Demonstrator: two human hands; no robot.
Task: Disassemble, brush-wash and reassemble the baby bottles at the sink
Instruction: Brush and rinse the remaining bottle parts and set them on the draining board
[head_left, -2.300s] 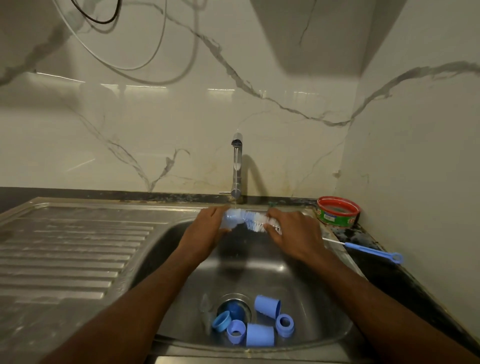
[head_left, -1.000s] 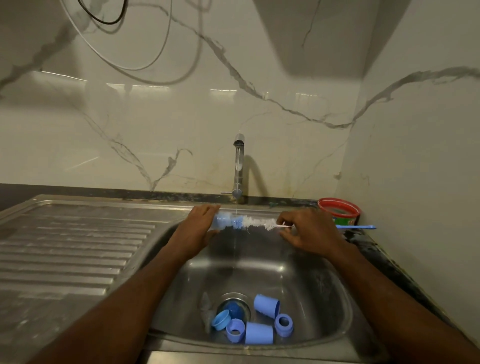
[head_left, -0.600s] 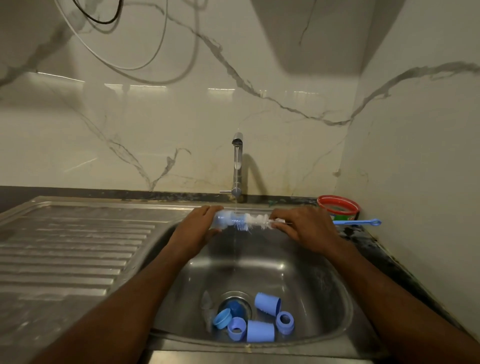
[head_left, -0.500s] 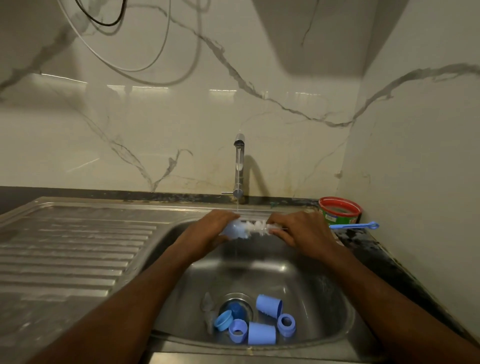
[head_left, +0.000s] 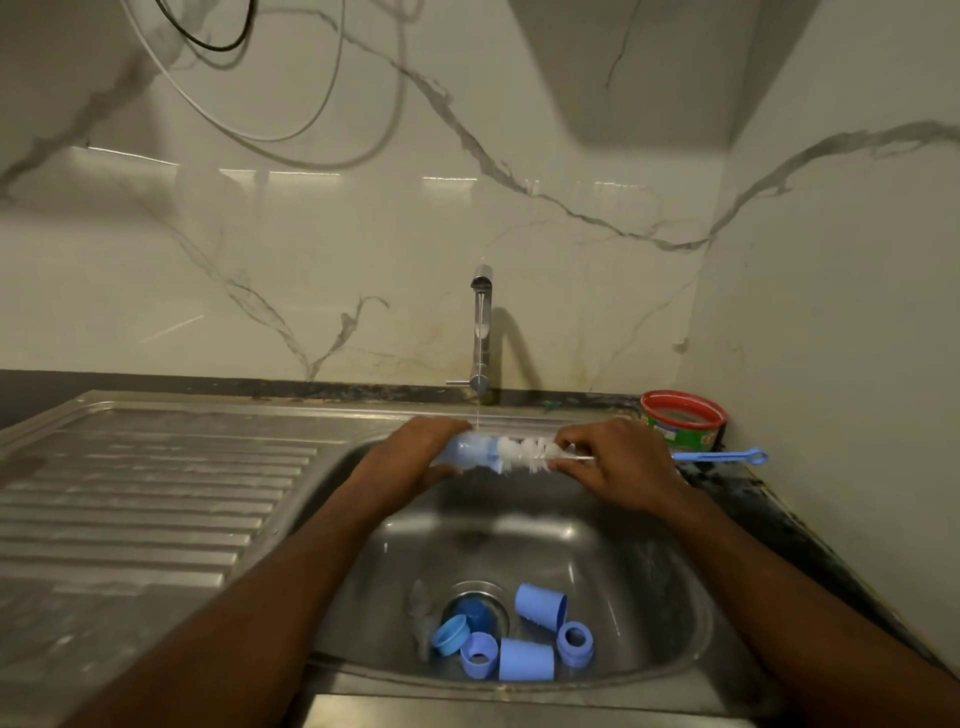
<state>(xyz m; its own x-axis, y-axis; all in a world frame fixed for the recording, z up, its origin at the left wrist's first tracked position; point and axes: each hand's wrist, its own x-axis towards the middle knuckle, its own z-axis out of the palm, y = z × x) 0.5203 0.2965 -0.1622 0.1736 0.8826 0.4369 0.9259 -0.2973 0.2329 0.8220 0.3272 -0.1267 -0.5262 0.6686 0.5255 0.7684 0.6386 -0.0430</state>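
A steel sink (head_left: 675, 597) holds blue caps (head_left: 524, 642) by its drain. Above it, left hand (head_left: 415, 457) fingers grip a bottle (head_left: 470, 453) under the tap (head_left: 480, 332); right hand (head_left: 618, 462) fingers pinch the brush (head_left: 530, 453) entering it. A red tub (head_left: 683, 420) stands right.

Head view, down over sink (head_left: 675, 613)

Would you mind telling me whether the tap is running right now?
On. A thin stream of water falls from the tap onto the bottle held over the sink.
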